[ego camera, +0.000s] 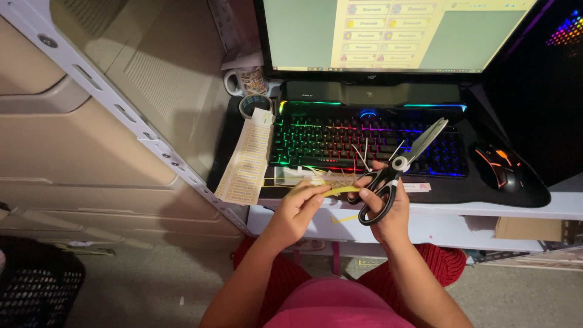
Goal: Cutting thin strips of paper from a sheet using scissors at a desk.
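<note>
The person's right hand [388, 203] is gripping a pair of black-handled scissors with long grey metal blades [398, 164], fingers threaded through the handle loops, with the blades pointing up and to the right over the near edge of the keyboard. Whether the blades are parted cannot be told from here. The left hand [300, 206] is pinching a narrow yellow paper strip [340, 191] between thumb and fingertips, holding it level so that its right end is reaching the scissors' handles. Both hands are hovering just in front of the near edge of the white desk [522, 209], above the person's lap.

Thin pale paper offcuts [331, 178] are lying on the desk edge just beyond the hands. Farther back, a black keyboard with rainbow backlighting [340, 136] is glowing, and a black computer mouse with orange lights [503, 167] is sitting to its right. A long sheet of small yellow labels [248, 159] is lying to the left of the keyboard, with a roll of clear tape [254, 104] and a patterned white mug [245, 81] beyond it. A lit monitor [395, 33] is standing at the far side. A grey perforated metal bar [121, 115] is slanting across the left.
</note>
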